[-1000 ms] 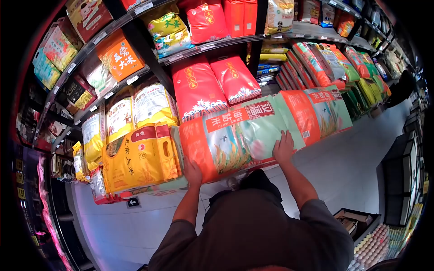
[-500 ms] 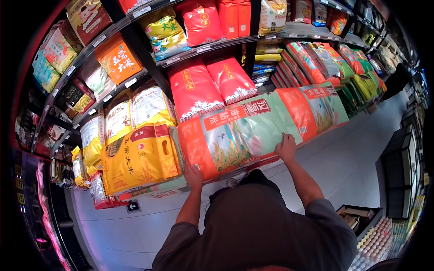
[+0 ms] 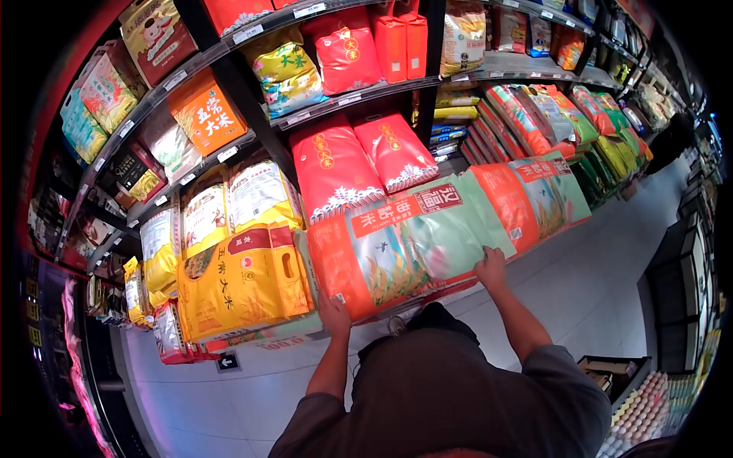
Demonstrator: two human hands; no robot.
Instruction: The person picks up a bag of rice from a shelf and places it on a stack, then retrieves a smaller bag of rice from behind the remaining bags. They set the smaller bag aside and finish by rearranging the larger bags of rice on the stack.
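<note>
A large orange and pale green rice bag (image 3: 450, 248) lies flat on top of a stack in front of me, with a printed picture of rice plants. My left hand (image 3: 334, 314) is closed on its near left corner. My right hand (image 3: 490, 267) grips the near edge of the same bag farther right, fingers bent over the edge. The undersides of both grips are hidden. Just left of my left hand lies a yellow rice bag (image 3: 243, 286) with a handle hole. A second orange and green bag (image 3: 528, 198) adjoins on the right.
Two red rice bags (image 3: 332, 164) stand behind the stack. Shelves (image 3: 343, 101) with more bagged rice rise above. To the right, green and orange bags (image 3: 592, 114) continue along the aisle. Egg trays (image 3: 640, 408) and an open box (image 3: 611, 370) stand at the lower right.
The whole view has shifted slightly, so things appear a little lower. Both hands stay on the same rice bag, and the bag shows no clear movement against its neighbours.
</note>
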